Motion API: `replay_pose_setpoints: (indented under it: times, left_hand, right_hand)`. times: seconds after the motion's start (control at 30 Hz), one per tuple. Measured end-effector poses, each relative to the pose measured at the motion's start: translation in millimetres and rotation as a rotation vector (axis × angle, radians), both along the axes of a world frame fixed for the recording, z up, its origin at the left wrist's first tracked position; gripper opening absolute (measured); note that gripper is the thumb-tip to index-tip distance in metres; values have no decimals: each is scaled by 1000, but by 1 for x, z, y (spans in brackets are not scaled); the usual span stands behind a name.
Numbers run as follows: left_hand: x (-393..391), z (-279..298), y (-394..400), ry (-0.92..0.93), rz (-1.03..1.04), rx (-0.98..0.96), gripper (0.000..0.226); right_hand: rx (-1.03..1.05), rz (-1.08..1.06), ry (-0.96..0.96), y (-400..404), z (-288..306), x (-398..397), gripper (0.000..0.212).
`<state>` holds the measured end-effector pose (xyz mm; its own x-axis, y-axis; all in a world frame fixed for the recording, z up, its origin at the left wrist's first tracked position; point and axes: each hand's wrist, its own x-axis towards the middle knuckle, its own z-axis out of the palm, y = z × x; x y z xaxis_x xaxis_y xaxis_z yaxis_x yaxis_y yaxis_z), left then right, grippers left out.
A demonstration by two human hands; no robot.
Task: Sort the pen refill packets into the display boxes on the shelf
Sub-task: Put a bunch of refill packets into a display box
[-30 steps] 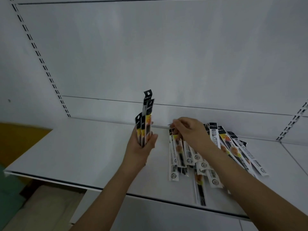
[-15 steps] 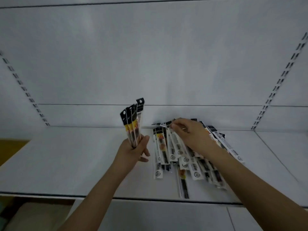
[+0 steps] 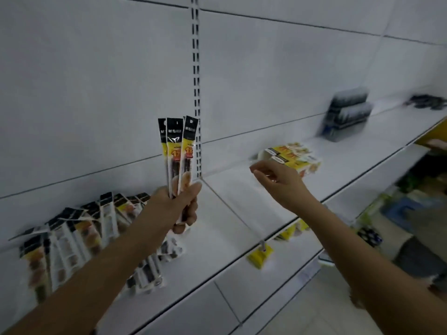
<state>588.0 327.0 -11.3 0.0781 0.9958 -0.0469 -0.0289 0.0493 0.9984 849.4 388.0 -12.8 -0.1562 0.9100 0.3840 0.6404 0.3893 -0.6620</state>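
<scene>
My left hand (image 3: 177,204) grips a small bundle of pen refill packets (image 3: 177,151) upright; they are black-topped with yellow labels. A loose pile of more refill packets (image 3: 79,228) lies on the white shelf (image 3: 229,221) at the lower left. My right hand (image 3: 278,180) hovers above the shelf with loosely bent fingers and holds nothing. Just beyond it a white and yellow display box (image 3: 294,157) lies on the shelf. Farther right stands a dark display box (image 3: 346,117), blurred.
A slotted upright rail (image 3: 196,81) runs down the white back panel. More dark items (image 3: 428,102) sit at the far right of the shelf. A yellow price tag (image 3: 260,256) hangs from the shelf edge. Lower shelves and blurred goods show at the right.
The view has swung right, putting the pile at the lower left and revealing the boxes. My right hand has left the pile and now reaches toward the white and yellow box, empty.
</scene>
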Motion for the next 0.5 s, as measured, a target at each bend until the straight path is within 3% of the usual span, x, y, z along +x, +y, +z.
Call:
replay_pose_setpoints:
  times: [0.17,0.3,0.5]
  left_hand:
    - [74,3,53,14,-56,-29,36]
    - [124,-3,104,-3,-22,-68,35]
    - [190,-24,158,-27,100,-99,35]
  right_hand:
    - [23,-65,-174,47,-18,92,18]
    - [-54,23,-452,101,-30,147,45]
    - [175,211,-683,156,-51,181,72]
